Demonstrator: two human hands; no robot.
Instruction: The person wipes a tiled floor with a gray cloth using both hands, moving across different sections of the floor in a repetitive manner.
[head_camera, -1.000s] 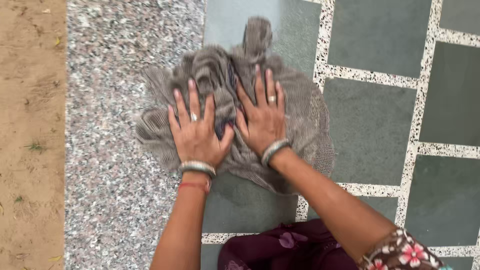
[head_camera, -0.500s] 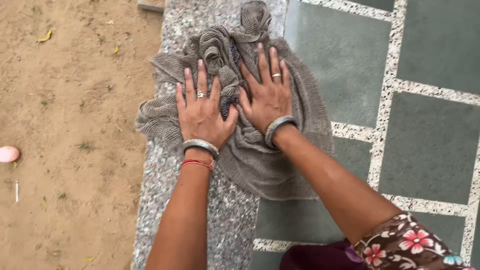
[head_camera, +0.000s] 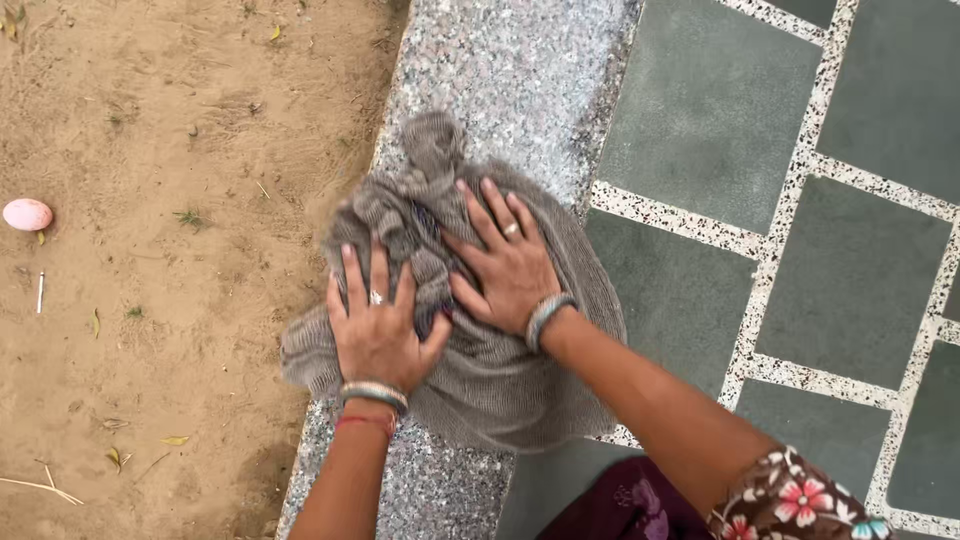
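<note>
Head view shows the left hand (head_camera: 375, 335) and the right hand (head_camera: 507, 268) pressed flat, fingers spread and grasping nothing, on a crumpled grey cloth (head_camera: 500, 385). This cloth lies on the speckled granite border (head_camera: 510, 90), its left edge overhanging onto the sandy ground (head_camera: 150, 200).

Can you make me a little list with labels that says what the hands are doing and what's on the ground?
left hand: flat on the grey cloth, fingers spread, ring and bangle on
right hand: flat on the same cloth, beside the left
cloth: crumpled, lying over the speckled stone strip
right of strip: grey-green tiles with speckled joints
left of strip: sandy ground
on the sand: small pink round thing, dry leaves
</note>
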